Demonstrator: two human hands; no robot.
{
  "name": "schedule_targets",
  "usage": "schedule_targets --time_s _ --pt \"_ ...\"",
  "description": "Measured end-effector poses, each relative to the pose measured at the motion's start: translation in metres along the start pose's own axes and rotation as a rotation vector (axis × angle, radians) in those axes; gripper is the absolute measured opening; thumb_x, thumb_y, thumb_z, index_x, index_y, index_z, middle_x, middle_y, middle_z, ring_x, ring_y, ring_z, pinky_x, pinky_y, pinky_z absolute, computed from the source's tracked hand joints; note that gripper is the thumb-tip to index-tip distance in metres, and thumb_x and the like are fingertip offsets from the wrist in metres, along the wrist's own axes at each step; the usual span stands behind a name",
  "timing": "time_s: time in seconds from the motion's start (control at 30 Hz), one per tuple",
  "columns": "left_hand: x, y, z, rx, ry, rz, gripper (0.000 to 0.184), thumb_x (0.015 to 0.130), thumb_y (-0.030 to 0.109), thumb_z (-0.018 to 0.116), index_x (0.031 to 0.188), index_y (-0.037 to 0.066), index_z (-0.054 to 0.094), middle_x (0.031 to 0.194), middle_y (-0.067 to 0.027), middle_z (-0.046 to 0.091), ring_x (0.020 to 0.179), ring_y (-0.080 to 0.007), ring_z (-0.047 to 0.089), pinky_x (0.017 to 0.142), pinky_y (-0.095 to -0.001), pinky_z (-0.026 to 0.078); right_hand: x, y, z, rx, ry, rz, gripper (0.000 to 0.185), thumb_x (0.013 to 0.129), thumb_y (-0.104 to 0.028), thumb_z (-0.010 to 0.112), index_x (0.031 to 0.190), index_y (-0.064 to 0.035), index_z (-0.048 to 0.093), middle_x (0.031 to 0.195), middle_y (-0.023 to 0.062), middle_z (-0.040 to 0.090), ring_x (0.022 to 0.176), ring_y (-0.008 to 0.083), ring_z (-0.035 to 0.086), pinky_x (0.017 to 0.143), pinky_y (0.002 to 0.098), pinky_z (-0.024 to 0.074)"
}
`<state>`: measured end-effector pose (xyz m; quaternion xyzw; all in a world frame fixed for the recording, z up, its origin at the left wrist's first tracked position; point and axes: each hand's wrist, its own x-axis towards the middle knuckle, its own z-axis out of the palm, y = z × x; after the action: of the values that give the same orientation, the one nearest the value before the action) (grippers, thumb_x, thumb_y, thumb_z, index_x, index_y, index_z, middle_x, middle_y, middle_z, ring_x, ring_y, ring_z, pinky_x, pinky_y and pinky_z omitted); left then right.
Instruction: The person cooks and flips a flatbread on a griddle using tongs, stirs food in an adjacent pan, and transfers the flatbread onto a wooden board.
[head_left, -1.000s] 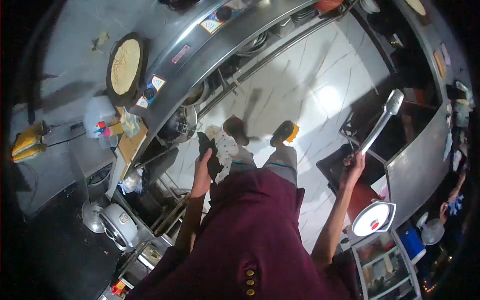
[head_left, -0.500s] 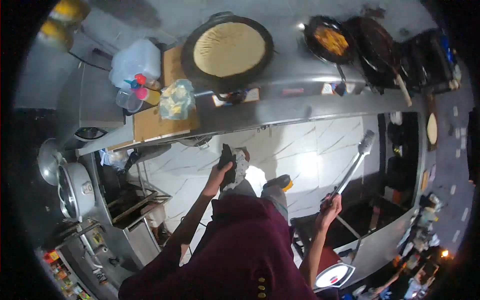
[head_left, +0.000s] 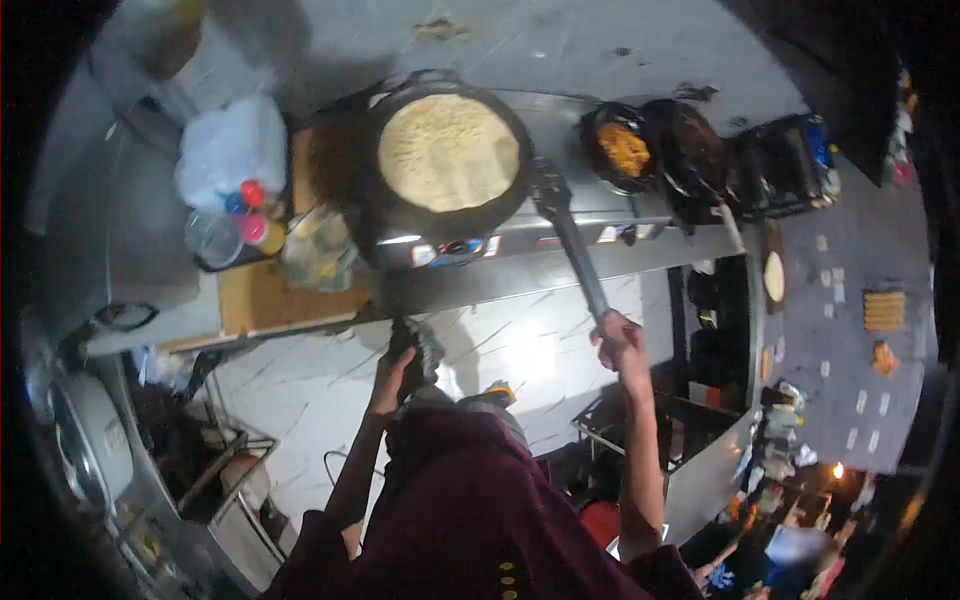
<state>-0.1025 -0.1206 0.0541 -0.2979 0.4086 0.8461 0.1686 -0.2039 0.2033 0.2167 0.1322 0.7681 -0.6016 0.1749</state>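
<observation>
At the upper left of the frame we note a pale plastic container [head_left: 232, 152]. At centre-left, our left hand [head_left: 393, 380] is closed around a dark cloth [head_left: 404, 337]. At upper centre, a pale round flatbread [head_left: 448, 155] lies on a dark round pan [head_left: 518, 195]. Right of it, the tongs [head_left: 580, 255] extend toward the pan rim; we cannot tell whether they touch it. At centre-right, our right hand [head_left: 622, 342] grips the tongs' handle end.
</observation>
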Motion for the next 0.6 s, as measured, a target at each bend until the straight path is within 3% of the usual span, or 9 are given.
schedule_targets --time_s 0.23,0.4,0.6 --pt "0.034 -0.034 -0.037 0.092 0.049 0.045 0.037 0.087 0.033 0.065 0.109 0.004 0.06 0.092 -0.0023 0.063 0.077 -0.0123 0.061 0.067 -0.0273 0.05 -0.007 -0.004 0.023 0.069 0.113 0.019 0.034 0.099 -0.033 0.043 0.092 -0.0047 0.06 0.064 -0.0015 0.052 0.043 0.0018 0.034 0.038 0.0205 0.0226" --pt "0.036 -0.034 -0.026 0.136 0.017 0.027 0.037 0.086 0.034 0.066 0.106 0.004 0.06 0.088 0.0003 0.061 0.076 -0.0099 0.059 0.068 -0.0261 0.048 -0.019 0.018 0.023 0.166 0.161 0.054 0.031 0.097 -0.028 0.05 0.109 -0.0019 0.061 0.065 -0.0024 0.051 0.043 0.0012 0.031 0.038 0.0199 0.0213" --pt "0.046 -0.045 0.002 0.308 -0.003 0.016 0.035 0.087 0.032 0.064 0.107 0.003 0.062 0.092 -0.0007 0.062 0.079 -0.0106 0.059 0.068 -0.0264 0.048 -0.025 0.051 0.024 0.348 0.218 0.05 0.035 0.098 -0.033 0.048 0.109 -0.0028 0.062 0.065 -0.0041 0.05 0.044 0.0015 0.032 0.04 0.0201 0.0222"
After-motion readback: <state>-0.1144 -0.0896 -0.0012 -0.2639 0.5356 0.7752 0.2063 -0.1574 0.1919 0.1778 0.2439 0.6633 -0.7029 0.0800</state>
